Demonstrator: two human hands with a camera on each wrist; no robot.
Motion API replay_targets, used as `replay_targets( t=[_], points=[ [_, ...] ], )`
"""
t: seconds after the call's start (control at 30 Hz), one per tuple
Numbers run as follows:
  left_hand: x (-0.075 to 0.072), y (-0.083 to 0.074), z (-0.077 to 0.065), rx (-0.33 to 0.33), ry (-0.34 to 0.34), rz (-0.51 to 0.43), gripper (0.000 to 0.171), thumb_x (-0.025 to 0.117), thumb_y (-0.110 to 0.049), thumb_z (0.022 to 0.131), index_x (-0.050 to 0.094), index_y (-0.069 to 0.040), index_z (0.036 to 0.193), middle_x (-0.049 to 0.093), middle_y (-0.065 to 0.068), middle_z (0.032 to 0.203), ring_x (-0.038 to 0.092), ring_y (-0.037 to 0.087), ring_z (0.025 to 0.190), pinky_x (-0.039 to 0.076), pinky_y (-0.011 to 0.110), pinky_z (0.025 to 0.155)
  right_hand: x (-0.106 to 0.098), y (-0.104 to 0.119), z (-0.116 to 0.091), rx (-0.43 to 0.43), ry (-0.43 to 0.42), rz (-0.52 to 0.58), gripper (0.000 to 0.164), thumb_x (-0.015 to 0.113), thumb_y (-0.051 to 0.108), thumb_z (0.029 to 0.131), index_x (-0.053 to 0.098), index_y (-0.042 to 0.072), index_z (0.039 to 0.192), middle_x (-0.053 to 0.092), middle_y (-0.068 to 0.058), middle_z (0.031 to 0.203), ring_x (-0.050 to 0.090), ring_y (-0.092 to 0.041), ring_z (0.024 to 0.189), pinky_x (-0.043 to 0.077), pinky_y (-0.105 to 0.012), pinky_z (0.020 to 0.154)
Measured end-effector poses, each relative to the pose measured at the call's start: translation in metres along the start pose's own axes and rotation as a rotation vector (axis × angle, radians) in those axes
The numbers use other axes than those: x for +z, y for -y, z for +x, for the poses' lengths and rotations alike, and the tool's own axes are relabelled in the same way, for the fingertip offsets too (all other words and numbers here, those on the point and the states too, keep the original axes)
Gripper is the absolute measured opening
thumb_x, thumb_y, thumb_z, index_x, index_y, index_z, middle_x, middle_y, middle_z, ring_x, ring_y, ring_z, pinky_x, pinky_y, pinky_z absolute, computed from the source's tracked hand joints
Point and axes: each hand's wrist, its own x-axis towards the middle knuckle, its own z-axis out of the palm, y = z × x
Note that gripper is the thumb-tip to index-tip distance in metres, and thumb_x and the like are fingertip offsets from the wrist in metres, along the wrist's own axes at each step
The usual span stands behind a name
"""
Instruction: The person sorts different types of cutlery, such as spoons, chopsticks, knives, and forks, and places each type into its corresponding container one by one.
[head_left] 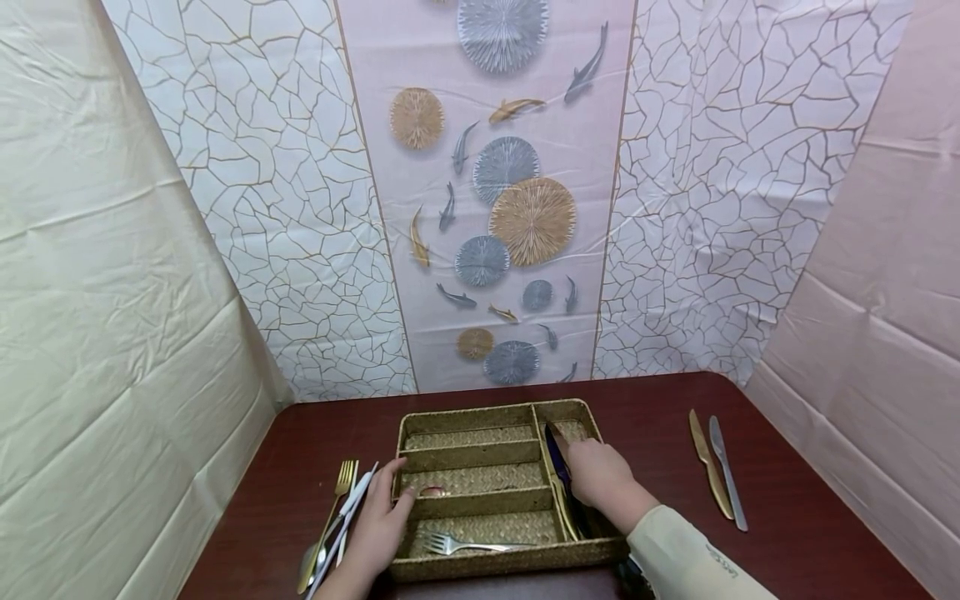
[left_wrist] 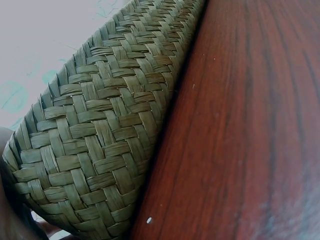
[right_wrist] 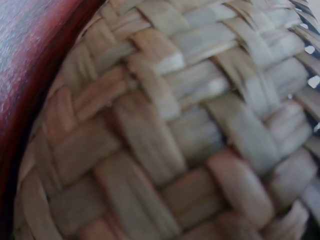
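A woven tray [head_left: 487,569] with several compartments stands in the middle of the table in the head view. My left hand [head_left: 380,525] rests at its left rim, thumb and forefinger extended over the edge. My right hand [head_left: 600,479] reaches into the long right compartment and appears to grip a knife with a brownish blade [head_left: 558,437]; its fingertips are hidden. Beside it in that compartment lie a dark blade [head_left: 556,454] and gold handles [head_left: 564,510]. A silver fork [head_left: 450,544] lies in the front compartment. Both wrist views show mostly the tray's woven wall [left_wrist: 100,135].
Left of the tray lies a bunch of cutlery, including a gold fork [head_left: 341,492] and white-handled pieces [head_left: 356,493]. A gold knife [head_left: 710,467] and a silver knife [head_left: 727,475] lie on the right of the red-brown table [head_left: 660,417]. A small reddish piece [head_left: 432,492] shows in the middle compartment.
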Motion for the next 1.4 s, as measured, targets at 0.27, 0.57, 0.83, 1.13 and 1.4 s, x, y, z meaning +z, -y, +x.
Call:
replay_targets(
  t=[0.27,0.57,0.83,1.13,1.4],
  points=[
    [0.0,-0.001,-0.001,-0.005,-0.001,0.0,0.051,0.053,-0.023,0.104,0.037,-0.016,0.152,0.03,0.014,0.157,0.029,0.037,0.145,0.031,0.065,0.107,-0.001,0.0,-0.001,-0.019,-0.002,0.0,0.019,0.07,-0.001,0.084,0.061,0.01,0.071,0.061,-0.011,0.072,0.056,-0.025,0.058,0.045,-0.039,0.051],
    [0.0,-0.001,-0.002,0.001,-0.006,-0.001,0.051,0.053,-0.024,0.104,0.037,-0.016,0.152,0.031,0.014,0.157,0.029,0.038,0.144,0.03,0.065,0.108,0.0,0.0,0.0,-0.017,0.006,-0.003,0.011,0.071,-0.001,0.083,0.066,0.007,0.078,0.063,-0.013,0.076,0.059,-0.027,0.06,0.047,-0.04,0.052],
    [0.0,0.0,-0.002,0.005,-0.007,-0.011,0.051,0.054,-0.023,0.104,0.037,-0.016,0.152,0.031,0.015,0.156,0.029,0.038,0.144,0.031,0.064,0.108,0.001,0.0,-0.001,-0.048,0.002,-0.021,0.047,0.073,0.005,0.086,0.064,0.006,0.132,0.067,-0.016,0.088,0.064,-0.033,0.071,0.051,-0.044,0.054],
    [0.0,-0.001,-0.002,0.004,-0.009,-0.005,0.052,0.054,-0.026,0.104,0.037,-0.016,0.153,0.032,0.015,0.155,0.03,0.037,0.144,0.031,0.064,0.107,0.001,0.0,-0.004,-0.039,-0.033,0.007,0.026,0.07,0.003,0.087,0.071,0.003,0.112,0.067,-0.016,0.085,0.065,-0.034,0.071,0.053,-0.047,0.056],
    [0.0,-0.003,-0.003,0.001,-0.005,0.004,0.055,0.053,-0.03,0.104,0.035,-0.014,0.154,0.031,0.013,0.156,0.03,0.038,0.144,0.031,0.064,0.108,-0.011,-0.001,-0.01,0.004,-0.058,0.133,0.036,0.061,0.005,0.092,0.05,0.014,0.058,0.049,-0.002,0.054,0.048,-0.018,0.047,0.042,-0.036,0.047]
  ],
)
